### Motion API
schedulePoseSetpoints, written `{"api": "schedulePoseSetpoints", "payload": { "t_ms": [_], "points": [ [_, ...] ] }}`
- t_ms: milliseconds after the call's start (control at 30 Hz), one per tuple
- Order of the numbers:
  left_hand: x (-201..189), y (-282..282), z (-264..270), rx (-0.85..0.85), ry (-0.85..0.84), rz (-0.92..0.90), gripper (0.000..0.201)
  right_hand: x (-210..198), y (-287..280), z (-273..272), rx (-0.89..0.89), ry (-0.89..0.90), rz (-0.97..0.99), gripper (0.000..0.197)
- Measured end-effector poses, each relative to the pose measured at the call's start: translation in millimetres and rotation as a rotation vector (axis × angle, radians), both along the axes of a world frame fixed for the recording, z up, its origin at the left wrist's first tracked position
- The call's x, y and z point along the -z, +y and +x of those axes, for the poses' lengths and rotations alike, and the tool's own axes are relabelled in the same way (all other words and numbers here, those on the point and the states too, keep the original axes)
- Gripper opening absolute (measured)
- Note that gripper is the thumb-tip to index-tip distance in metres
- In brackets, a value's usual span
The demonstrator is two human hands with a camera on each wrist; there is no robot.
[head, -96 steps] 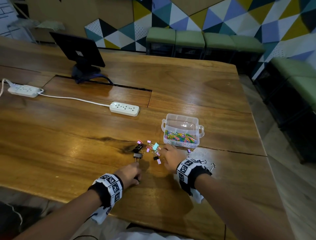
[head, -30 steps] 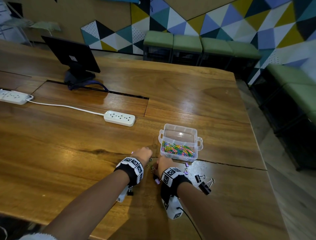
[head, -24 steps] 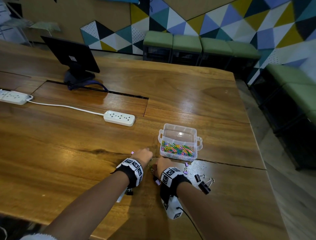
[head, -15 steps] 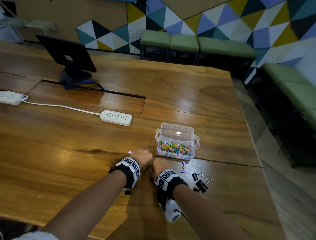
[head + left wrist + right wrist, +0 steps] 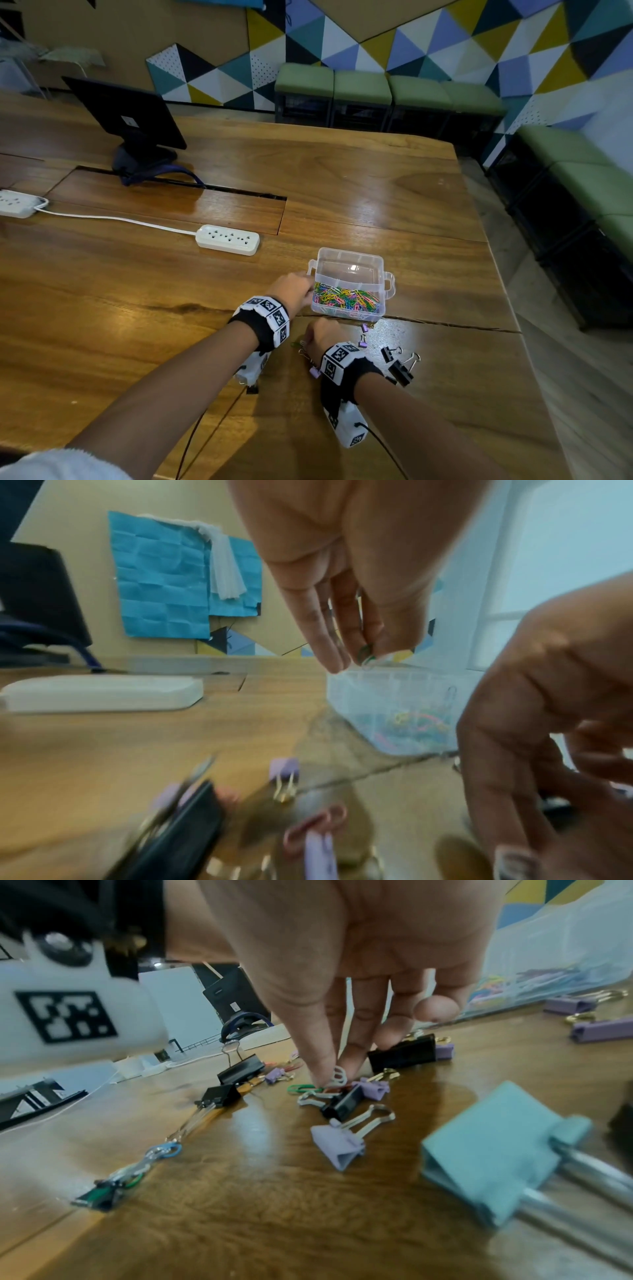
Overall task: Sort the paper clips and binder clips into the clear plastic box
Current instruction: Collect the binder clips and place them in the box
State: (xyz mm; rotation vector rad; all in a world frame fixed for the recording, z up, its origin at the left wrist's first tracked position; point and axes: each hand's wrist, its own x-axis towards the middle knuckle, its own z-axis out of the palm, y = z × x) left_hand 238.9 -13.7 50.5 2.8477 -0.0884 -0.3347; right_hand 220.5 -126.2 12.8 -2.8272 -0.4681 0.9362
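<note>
Right wrist view, nearest first: a teal binder clip (image 5: 493,1153) lies on the wooden bench (image 5: 274,1218) close to the lens, with a lilac binder clip (image 5: 337,1144) just beyond it. Past those, the right hand (image 5: 342,961) reaches down among scattered clips, thumb and forefinger tips pinching a white paper clip (image 5: 339,1075) right at the bench surface; a green paper clip (image 5: 301,1089) lies touching that spot, and a small black binder clip (image 5: 344,1103) sits just in front of it. More black and lilac binder clips are strewn around the fingers.

From the head camera, two black binder clips (image 5: 399,366) lie to the right of that wrist, and two small lilac ones (image 5: 363,334) lie between the hand and the box.

Further out, the left hand (image 5: 294,289) is at the left edge of the clear plastic box (image 5: 349,263). In the left wrist view its fingertips (image 5: 334,658) are bunched over the box rim, pinching something small with a green bit showing; I cannot tell just what.

The box stands open on the bench, its near compartment full of coloured paper clips (image 5: 346,299), the far one looking bare. Beyond it lie a white power strip (image 5: 227,240) and a dark monitor (image 5: 126,116).
</note>
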Motion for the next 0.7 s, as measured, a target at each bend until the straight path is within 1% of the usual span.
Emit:
{"api": "schedulePoseSetpoints", "payload": {
  "t_ms": [67, 133, 300, 400, 500, 533, 600, 667, 700],
  "points": [
    [-6.9, -6.1, 9.1, 0.043, -0.034, 0.002, 0.023, 0.6, -4.5, -0.6, -0.039, -0.025, -0.010, 0.016],
    [-10.3, -12.0, 18.4, 0.077, -0.040, 0.016, 0.024, 2.9, -9.4, -2.2, -0.077, -0.068, -0.019, 0.022],
    [-5.5, -23.1, 35.4, 0.099, 0.025, 0.080, 0.024, 3.9, -10.0, -7.3, -0.186, -0.050, -0.115, 0.035],
    [2.2, -25.7, 39.3, 0.107, 0.064, 0.125, 0.028, 0.4, -13.0, -9.3, -0.281, -0.077, -0.149, 0.043],
    [4.3, -26.2, 38.1, 0.104, 0.070, 0.111, 0.033, -4.4, -15.8, -11.3, -0.367, -0.104, -0.179, 0.048],
    [2.6, -24.8, 35.7, 0.099, 0.059, 0.082, 0.033, -4.5, -15.8, -11.6, -0.373, -0.108, -0.186, 0.046],
    [-1.3, -19.8, 26.7, 0.096, 0.012, 0.011, 0.027, -4.2, -16.8, -11.0, -0.359, -0.123, -0.170, 0.033],
    [-1.9, -14.4, 12.2, 0.143, 0.001, -0.036, 0.021, -5.4, -20.9, -9.4, -0.328, -0.159, -0.128, 0.023],
    [-1.5, -12.3, 3.5, 0.183, 0.028, -0.042, 0.019, -5.6, -23.7, -8.4, -0.327, -0.169, -0.103, 0.023]
  ]
}}
